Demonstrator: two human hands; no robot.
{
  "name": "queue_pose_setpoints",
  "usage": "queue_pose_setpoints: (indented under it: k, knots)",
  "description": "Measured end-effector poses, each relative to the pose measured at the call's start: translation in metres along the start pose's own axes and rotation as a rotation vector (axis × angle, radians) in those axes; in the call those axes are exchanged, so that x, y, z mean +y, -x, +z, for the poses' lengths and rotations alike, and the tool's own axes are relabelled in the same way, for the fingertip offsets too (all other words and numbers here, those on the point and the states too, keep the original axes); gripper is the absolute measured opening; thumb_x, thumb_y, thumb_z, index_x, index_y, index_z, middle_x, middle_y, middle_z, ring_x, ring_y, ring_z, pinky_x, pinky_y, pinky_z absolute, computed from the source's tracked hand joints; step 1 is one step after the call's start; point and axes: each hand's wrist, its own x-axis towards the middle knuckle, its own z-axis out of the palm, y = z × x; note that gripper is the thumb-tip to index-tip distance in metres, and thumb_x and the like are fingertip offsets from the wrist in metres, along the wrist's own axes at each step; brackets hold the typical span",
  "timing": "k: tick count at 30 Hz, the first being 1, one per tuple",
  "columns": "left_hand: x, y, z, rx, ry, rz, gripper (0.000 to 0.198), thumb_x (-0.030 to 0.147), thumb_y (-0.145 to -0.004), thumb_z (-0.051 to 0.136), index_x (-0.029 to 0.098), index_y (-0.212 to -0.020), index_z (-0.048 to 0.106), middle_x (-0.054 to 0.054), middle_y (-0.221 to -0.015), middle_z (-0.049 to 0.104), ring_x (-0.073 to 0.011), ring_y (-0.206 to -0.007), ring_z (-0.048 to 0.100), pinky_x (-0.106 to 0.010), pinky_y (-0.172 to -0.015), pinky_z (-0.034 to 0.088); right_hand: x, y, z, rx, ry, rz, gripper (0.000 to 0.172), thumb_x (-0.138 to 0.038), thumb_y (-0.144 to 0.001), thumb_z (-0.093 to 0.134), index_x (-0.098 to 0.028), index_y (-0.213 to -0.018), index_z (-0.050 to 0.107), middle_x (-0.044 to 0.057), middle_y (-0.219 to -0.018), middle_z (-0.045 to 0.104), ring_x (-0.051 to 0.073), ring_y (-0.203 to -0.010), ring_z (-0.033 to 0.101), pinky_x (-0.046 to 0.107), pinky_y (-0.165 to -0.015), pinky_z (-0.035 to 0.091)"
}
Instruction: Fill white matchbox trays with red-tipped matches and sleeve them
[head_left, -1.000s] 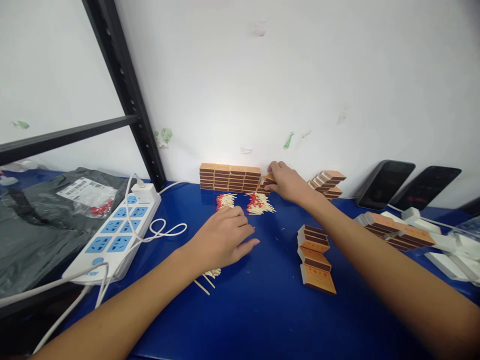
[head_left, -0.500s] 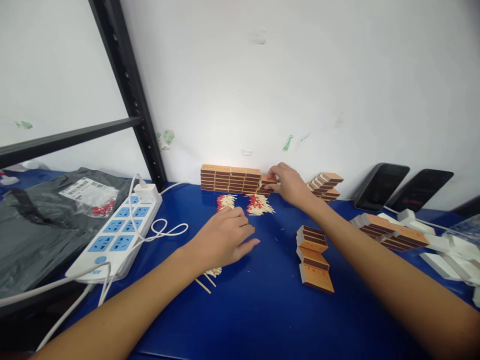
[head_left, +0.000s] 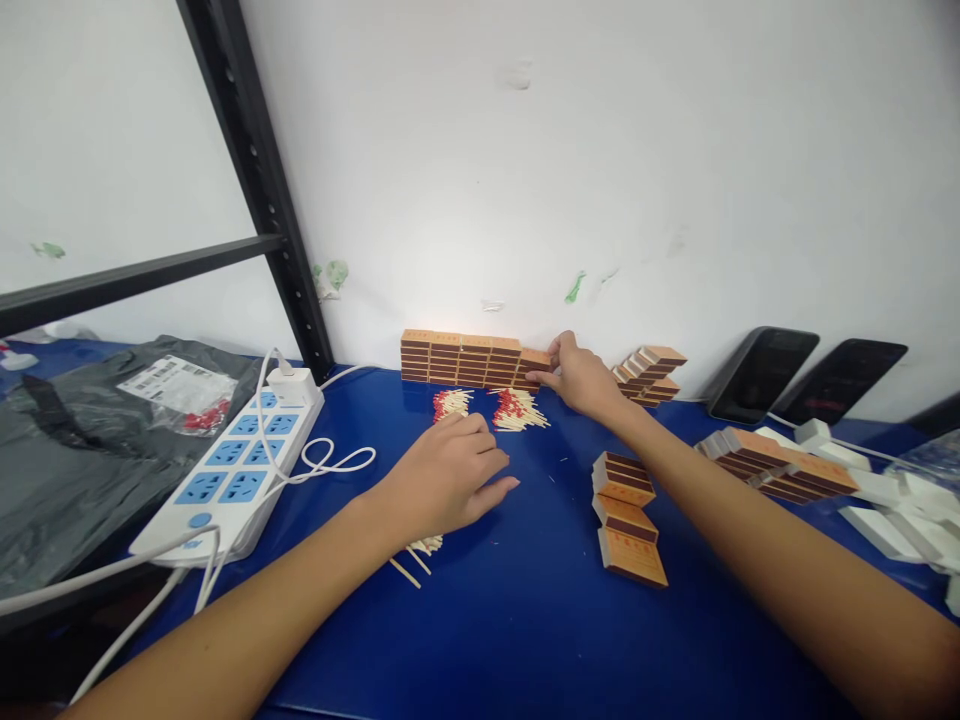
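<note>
Against the wall stands a row of stacked orange-and-brown matchboxes. My right hand is at the row's right end, its thumb and fingers on the shorter matchbox stack there. In front of the row lie two heaps of red-headed matches, a left one and a right one. My left hand hovers or rests palm down just in front of the left heap, thumb apart from curled fingers. More matchsticks show partly beneath it; nothing is visible in its fingers.
Loose matchboxes lie right of centre on the blue table. More matchbox piles, two dark phones and white inner trays are at the right. A power strip with white cables and a grey bag are at the left.
My right hand has shifted slightly right at the end stack, and its fingers now sit at that stack's right edge. The top box there shows more fully. My left hand has stayed in place.
</note>
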Motion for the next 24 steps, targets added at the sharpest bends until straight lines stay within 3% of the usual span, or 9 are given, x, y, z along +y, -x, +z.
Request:
queue_pose_setpoints:
  k: [11, 18, 21, 24]
  knots:
    - [0.000, 0.000, 0.000, -0.003, 0.002, 0.002, 0.029, 0.036, -0.108, 0.061, 0.015, -0.098, 0.079, -0.006, -0.085, 0.072, -0.0223, -0.089, 0.062, -0.039, -0.087, 0.054, -0.017, 0.006, -0.010, -0.021, 0.185, -0.048, 0.035, -0.048, -0.106, 0.054, -0.020, -0.123, 0.042, 0.014, -0.099, 0.076, 0.031, -0.082, 0.070, 0.035, -0.068, 0.039]
    - [0.001, -0.001, -0.002, -0.009, 0.003, 0.006, 0.028, 0.036, -0.108, 0.061, 0.016, -0.098, 0.078, -0.006, -0.086, 0.073, -0.0220, -0.089, 0.062, -0.039, -0.089, 0.054, -0.010, 0.004, -0.013, -0.049, 0.088, -0.084, 0.035, -0.044, -0.103, 0.059, -0.020, -0.125, 0.045, 0.017, -0.107, 0.077, 0.032, -0.091, 0.071, 0.037, -0.073, 0.046]
    - [0.001, 0.000, -0.002, -0.009, 0.010, 0.004, 0.028, 0.036, -0.108, 0.061, 0.016, -0.099, 0.078, -0.006, -0.086, 0.073, -0.0218, -0.089, 0.062, -0.039, -0.089, 0.054, 0.006, 0.014, -0.040, -0.028, -0.014, -0.097, 0.029, -0.042, -0.100, 0.063, -0.023, -0.119, 0.052, 0.012, -0.108, 0.079, 0.028, -0.090, 0.072, 0.036, -0.076, 0.048]
    - [0.001, 0.000, -0.003, -0.010, 0.014, 0.002, 0.029, 0.037, -0.108, 0.061, 0.016, -0.099, 0.078, -0.006, -0.086, 0.073, -0.0217, -0.089, 0.062, -0.039, -0.089, 0.054, 0.036, 0.034, -0.091, -0.061, -0.011, -0.051, 0.019, -0.044, -0.098, 0.066, -0.025, -0.097, 0.064, 0.009, -0.097, 0.079, 0.025, -0.083, 0.071, 0.036, -0.076, 0.048]
